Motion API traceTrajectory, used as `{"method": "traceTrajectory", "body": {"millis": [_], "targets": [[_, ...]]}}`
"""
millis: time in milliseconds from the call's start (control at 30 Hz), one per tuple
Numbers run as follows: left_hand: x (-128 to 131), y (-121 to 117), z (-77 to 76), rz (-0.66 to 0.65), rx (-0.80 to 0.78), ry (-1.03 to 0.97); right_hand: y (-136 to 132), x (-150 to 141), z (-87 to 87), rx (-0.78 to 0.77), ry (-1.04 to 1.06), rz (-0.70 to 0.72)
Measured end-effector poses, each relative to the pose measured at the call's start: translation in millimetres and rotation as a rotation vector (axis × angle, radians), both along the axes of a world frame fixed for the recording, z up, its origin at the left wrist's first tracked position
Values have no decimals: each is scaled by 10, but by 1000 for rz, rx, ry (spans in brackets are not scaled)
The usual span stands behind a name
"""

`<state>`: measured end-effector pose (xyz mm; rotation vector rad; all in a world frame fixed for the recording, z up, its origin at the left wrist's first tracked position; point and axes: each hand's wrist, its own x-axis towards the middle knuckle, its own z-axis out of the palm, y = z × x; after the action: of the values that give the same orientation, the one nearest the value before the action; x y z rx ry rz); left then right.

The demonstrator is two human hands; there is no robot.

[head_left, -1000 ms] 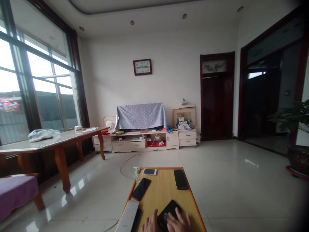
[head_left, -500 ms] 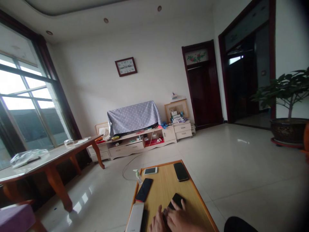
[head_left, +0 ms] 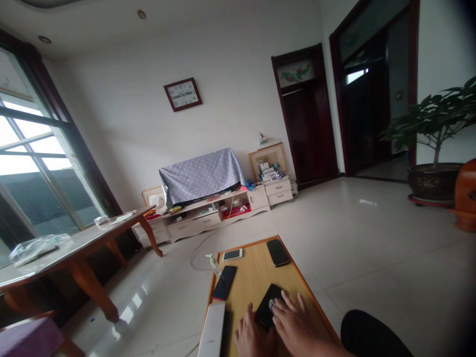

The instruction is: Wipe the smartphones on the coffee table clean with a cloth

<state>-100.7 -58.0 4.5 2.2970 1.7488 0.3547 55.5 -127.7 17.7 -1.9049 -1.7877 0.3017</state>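
Both my hands rest on a small wooden table [head_left: 256, 275] at the bottom of the head view. My right hand [head_left: 295, 325] lies flat with fingers spread on a black phone [head_left: 268, 308], its fingertips over the camera ring. Beside it, my left hand [head_left: 250, 337] touches the same phone's near left edge; its fingers look loosely extended. Further along the table lie a black phone [head_left: 224, 282] at the left edge, a white phone [head_left: 232, 254] at the far left corner and a dark phone [head_left: 277, 252] at the far right.
A white flat device [head_left: 212, 331] lies at the table's near left. A small pump bottle [head_left: 214, 264] stands on the floor by the table. A long wooden table [head_left: 74, 248] is at left, a TV cabinet [head_left: 208, 215] behind, a potted plant [head_left: 435, 148] at right.
The view has tilted and swung right and down, showing more of my hands and my knee. My right hand has spread further over the black phone.
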Motion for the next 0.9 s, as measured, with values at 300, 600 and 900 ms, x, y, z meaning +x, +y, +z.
{"method": "traceTrajectory", "body": {"millis": [300, 600, 900], "targets": [[-34, -35, 33, -50, 3, -47, 290, -179, 201, -44, -15, 84], [-17, -17, -50, -50, 72, -49, 145, 278, -3, -109, -100, -144], [-14, -6, -4, -82, 31, -79, -82, -148, 106, -51, -40, 52]]}}
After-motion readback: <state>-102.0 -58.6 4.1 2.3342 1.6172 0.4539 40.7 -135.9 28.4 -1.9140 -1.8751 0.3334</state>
